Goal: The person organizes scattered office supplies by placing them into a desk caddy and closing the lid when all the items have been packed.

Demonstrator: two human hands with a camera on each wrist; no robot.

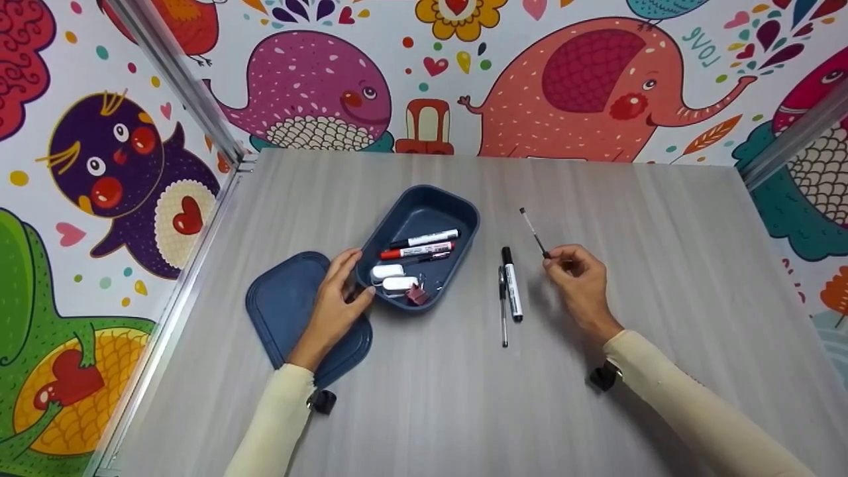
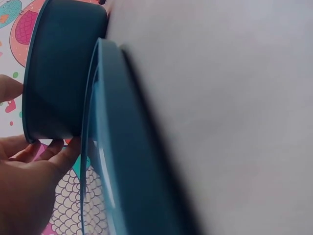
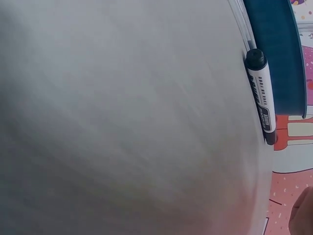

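From the head view, the right hand [image 1: 580, 285] pinches a thin black pen [image 1: 534, 232] at its lower end, so nearly the whole shaft stands clear of the grip, running up and away to the left from the fingertips, with a small pale tip at the far end. It is slim and dark, held above the grey table [image 1: 662, 265], to the right of a blue tray [image 1: 464, 218]. The left hand [image 1: 334, 301] grips the near-left rim of that tray, thumb at the rim and fingers along the outer wall. Inside lie a black marker [image 1: 424, 238], a red marker [image 1: 417, 251], two white oblong pieces [image 1: 395, 277] and a dark red binder clip [image 1: 417, 295]. A blue lid [image 1: 285, 311] lies flat under the left wrist, touching the tray. Between tray and right hand lie a black-capped marker [image 1: 512, 291] and a thin pen [image 1: 503, 308], side by side, pointing away. The left wrist view shows the fingers [image 2: 58, 152] curled against the tray wall [image 2: 58, 68] with the lid [image 2: 122, 161] just beside it. The right wrist view shows the black-capped marker [image 3: 260, 93] on the table beside the tray [image 3: 279, 49]; only a fingertip shows at the edge, and the held pen is out of sight there.
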